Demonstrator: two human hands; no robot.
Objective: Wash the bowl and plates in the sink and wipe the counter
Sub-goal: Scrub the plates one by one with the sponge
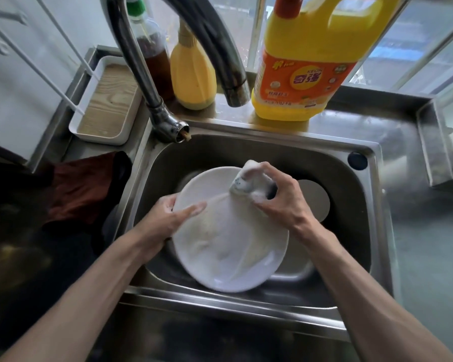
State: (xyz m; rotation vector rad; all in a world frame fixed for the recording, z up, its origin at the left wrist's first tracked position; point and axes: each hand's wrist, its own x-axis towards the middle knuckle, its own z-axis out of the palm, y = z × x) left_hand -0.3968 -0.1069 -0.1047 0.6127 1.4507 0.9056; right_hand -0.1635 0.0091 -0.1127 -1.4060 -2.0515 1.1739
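Note:
A large white plate [228, 246], smeared with soap suds, is tilted above the steel sink [272, 145]. My left hand [165, 220] grips the plate's left rim, thumb lying on its face. My right hand [277, 197] holds a foamy sponge [242, 178] pressed against the plate's upper right edge. More white dishes [314, 199] lie in the sink under and to the right of the plate, mostly hidden.
The curved tap [220, 61] arches over the sink's back. A yellow detergent jug [304, 64], a yellow squeeze bottle [192, 71] and a brown sauce bottle [152, 53] stand behind. A white tray [105, 105] and a dark red cloth [81, 189] lie at the left.

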